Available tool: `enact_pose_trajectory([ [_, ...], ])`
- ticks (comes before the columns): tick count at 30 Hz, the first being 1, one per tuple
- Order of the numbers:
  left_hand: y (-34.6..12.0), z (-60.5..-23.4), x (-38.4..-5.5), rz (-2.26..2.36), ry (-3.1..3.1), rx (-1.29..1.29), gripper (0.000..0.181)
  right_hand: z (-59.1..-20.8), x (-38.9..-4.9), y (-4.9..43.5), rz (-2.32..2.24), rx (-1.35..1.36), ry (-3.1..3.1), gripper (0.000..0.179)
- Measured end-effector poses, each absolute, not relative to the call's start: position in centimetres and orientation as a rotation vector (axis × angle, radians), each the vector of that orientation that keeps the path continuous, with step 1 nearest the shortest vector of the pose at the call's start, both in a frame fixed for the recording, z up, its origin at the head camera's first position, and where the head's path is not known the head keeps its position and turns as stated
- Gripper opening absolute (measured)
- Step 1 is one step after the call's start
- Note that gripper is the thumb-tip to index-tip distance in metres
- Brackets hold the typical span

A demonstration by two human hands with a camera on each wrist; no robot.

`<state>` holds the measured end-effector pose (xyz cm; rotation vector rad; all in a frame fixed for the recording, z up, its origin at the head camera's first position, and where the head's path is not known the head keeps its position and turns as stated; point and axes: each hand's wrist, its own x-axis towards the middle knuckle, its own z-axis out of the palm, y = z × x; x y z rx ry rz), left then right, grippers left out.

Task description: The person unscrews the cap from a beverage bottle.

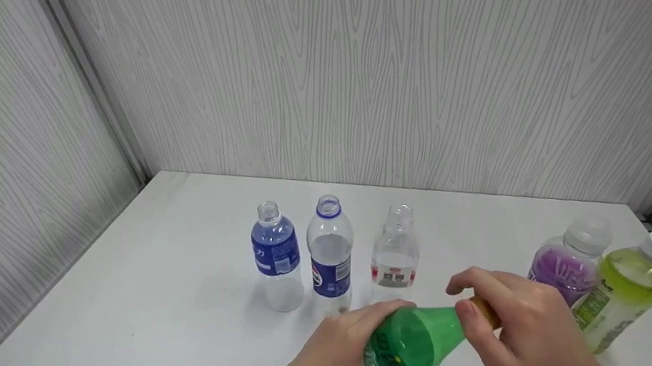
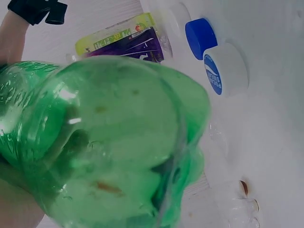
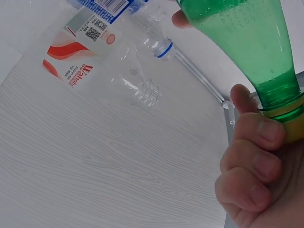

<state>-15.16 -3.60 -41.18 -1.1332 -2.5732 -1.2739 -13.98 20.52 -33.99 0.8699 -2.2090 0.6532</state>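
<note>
A green plastic bottle (image 1: 415,340) is held tilted above the white table, its neck pointing up to the right. My left hand (image 1: 335,351) grips it round the body, over the green label. The bottle's base faces the camera in the left wrist view. At the neck, my right hand (image 1: 539,337) holds the yellow-orange cap (image 3: 295,124) with its thumb and curled fingers. In the right wrist view the cap sits at the mouth of the bottle, partly covered by the fingers.
Three clear uncapped bottles stand behind the hands: two blue-labelled ones (image 1: 276,249) (image 1: 331,278) and a red-and-white-labelled one (image 1: 393,275). At right are a purple-labelled bottle (image 1: 563,271) and a white-capped yellow-green bottle (image 1: 634,280). Loose blue (image 2: 200,38) and white caps (image 2: 230,69) lie nearby.
</note>
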Motion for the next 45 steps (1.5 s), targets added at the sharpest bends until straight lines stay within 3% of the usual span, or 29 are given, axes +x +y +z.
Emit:
enact_pose_trajectory([
  [7,-3.4,-41.4,-15.1,-1.077,-2.538,-0.996,0.073,-33.6,-13.8,20.6,0.666,0.658,-2.295,0.016],
  [19,-3.2,-42.0,-15.3,-0.748,-2.381,-0.923,0.079,-34.3,-13.9,19.5,0.568,0.572,-2.387,0.022],
  [34,-4.0,-41.1,-15.6,-1.348,-2.601,-1.117,0.072,-34.0,-14.0,20.0,0.672,0.893,-2.184,0.024],
  [45,-3.8,-41.1,-15.4,-1.240,-2.604,-1.001,0.074,-33.8,-13.9,20.4,0.677,0.729,-2.264,0.020],
])
